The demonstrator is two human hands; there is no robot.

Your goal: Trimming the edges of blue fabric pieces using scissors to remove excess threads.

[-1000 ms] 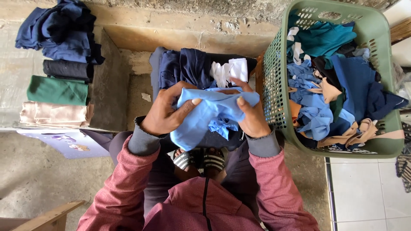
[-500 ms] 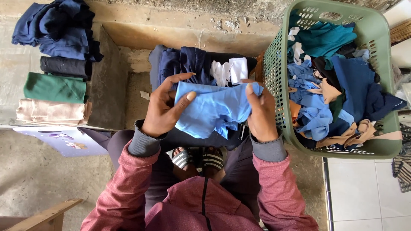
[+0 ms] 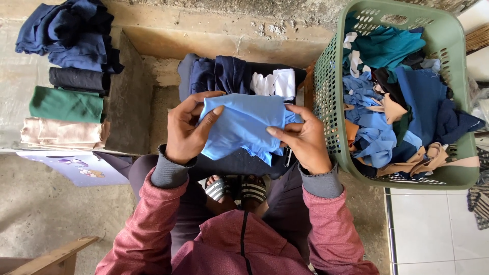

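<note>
Home laundry corner: clothes basket [image 3: 331,76], folded stacks [image 3: 63,109].

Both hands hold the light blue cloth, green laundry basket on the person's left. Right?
Not quite. Both the left hand and right hand do hold the light blue cloth, but the head view shows the green laundry basket on the person's right.

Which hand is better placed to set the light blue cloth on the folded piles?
Probably the left hand: it grips the light blue cloth on the side of the folded piles; the right hand is beside the green basket.
</note>
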